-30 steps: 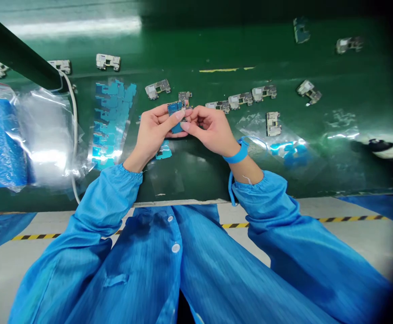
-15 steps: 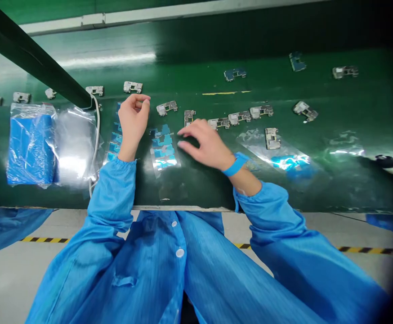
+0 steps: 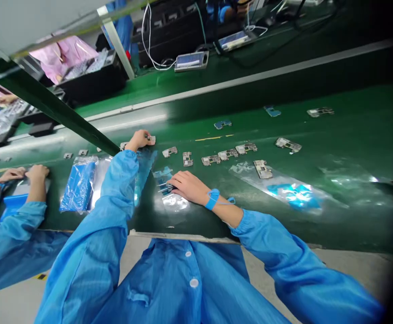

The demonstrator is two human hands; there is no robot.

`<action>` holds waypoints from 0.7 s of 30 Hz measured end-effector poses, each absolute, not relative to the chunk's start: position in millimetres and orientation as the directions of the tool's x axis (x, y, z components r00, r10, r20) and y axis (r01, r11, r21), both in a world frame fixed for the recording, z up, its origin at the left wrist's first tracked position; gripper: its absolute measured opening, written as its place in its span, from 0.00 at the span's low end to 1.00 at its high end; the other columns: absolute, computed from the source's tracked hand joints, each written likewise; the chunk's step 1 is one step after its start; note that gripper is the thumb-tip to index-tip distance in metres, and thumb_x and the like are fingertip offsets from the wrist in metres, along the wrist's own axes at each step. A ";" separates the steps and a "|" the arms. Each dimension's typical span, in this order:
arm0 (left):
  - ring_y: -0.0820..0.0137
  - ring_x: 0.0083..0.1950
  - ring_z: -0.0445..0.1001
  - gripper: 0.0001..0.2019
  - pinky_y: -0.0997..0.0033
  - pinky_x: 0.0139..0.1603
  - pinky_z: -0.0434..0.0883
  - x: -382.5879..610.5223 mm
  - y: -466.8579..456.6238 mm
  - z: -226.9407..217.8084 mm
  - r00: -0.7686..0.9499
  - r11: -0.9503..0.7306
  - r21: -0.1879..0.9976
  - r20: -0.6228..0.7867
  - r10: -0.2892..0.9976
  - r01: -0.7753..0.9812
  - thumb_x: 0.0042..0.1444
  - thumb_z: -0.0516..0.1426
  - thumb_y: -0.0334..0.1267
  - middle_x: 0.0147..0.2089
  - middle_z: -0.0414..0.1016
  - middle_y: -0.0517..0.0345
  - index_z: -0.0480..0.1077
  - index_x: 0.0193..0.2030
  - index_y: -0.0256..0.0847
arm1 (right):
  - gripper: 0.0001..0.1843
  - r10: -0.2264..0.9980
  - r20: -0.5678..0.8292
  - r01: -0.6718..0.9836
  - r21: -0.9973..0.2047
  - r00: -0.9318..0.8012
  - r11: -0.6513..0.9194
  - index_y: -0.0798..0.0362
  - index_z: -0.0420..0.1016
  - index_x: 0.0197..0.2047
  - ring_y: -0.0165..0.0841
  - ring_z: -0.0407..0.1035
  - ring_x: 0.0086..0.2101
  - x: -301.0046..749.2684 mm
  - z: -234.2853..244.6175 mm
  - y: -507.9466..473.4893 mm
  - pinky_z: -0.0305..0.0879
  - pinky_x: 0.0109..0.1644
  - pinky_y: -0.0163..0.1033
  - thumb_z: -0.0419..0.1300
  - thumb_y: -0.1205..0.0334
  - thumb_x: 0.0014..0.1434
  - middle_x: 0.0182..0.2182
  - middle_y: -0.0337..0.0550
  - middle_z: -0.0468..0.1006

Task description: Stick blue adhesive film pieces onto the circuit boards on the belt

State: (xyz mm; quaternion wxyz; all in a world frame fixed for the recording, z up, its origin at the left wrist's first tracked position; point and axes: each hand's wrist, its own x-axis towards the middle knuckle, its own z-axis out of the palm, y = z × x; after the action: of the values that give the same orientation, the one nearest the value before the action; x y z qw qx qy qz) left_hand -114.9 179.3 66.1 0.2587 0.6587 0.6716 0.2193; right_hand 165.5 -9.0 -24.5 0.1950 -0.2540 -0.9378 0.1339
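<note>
My left hand (image 3: 140, 140) reaches far out on the bench, its fingers closed on a small circuit board (image 3: 151, 140) that shows at the fingertips. Below that hand lies a clear strip with blue film pieces (image 3: 144, 171). My right hand (image 3: 190, 185), with a blue wrist strap, rests low over a sticker sheet (image 3: 164, 173) of blue film cut-outs. Its fingers and thumb come together at the sheet's right edge; the fingertips are partly hidden. Just beyond stand another circuit board (image 3: 187, 159) and one tilted board (image 3: 169, 151).
A row of boards (image 3: 228, 154) lies to the right, with more scattered behind. A plastic sleeve with blue film (image 3: 294, 193) lies at right. Left are a bagged blue stack (image 3: 78, 184) and a slanting green post (image 3: 64, 108). A co-worker's hands (image 3: 36, 173) are at far left.
My view has tilted up, showing the far bench and co-workers. My left hand has taken hold of a circuit board. My right hand has come down onto the sticker sheet, fingers closing.
</note>
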 end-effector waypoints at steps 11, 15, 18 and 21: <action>0.66 0.36 0.87 0.26 0.67 0.37 0.84 -36.7 59.3 37.7 0.038 0.058 0.966 -0.069 0.997 0.252 0.62 0.72 0.59 0.45 0.89 0.49 0.71 0.50 0.41 | 0.08 0.559 0.300 0.412 -0.432 -0.773 0.802 0.56 0.81 0.45 0.46 0.71 0.47 170.2 -20.3 -7.6 0.57 0.51 0.48 0.61 0.65 0.78 0.46 0.56 0.85; 0.62 0.35 0.88 0.39 0.61 0.40 0.87 -17.7 35.0 4.3 0.111 0.120 0.991 -0.126 0.986 0.065 0.50 0.77 0.66 0.41 0.90 0.46 0.73 0.54 0.38 | 0.05 0.561 0.287 0.335 -0.565 -0.777 0.754 0.54 0.79 0.41 0.41 0.72 0.40 172.6 -15.7 -11.9 0.60 0.49 0.46 0.63 0.68 0.73 0.38 0.50 0.84; 0.60 0.41 0.90 0.41 0.58 0.47 0.88 -20.4 35.0 -8.3 0.105 0.121 0.992 -0.117 0.988 -0.039 0.51 0.76 0.66 0.47 0.91 0.42 0.73 0.59 0.37 | 0.04 0.589 0.272 0.255 -0.710 -0.761 0.657 0.53 0.77 0.40 0.37 0.73 0.37 174.8 -11.2 -16.5 0.65 0.46 0.42 0.67 0.67 0.69 0.35 0.45 0.83; 0.58 0.47 0.91 0.42 0.58 0.52 0.88 -25.9 37.2 -13.8 0.096 0.125 0.984 -0.114 0.989 -0.127 0.53 0.76 0.63 0.51 0.91 0.42 0.72 0.64 0.38 | 0.07 0.630 0.232 0.176 -0.839 -0.741 0.515 0.52 0.78 0.40 0.33 0.74 0.34 176.0 -6.7 -20.4 0.69 0.43 0.39 0.67 0.61 0.71 0.34 0.41 0.84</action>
State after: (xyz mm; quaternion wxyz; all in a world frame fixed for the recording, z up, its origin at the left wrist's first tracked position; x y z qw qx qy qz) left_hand -25.9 37.2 -13.8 0.5829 0.4562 0.4721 0.4788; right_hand 176.0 -20.4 -6.7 0.2655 -0.2432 -0.8290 0.4280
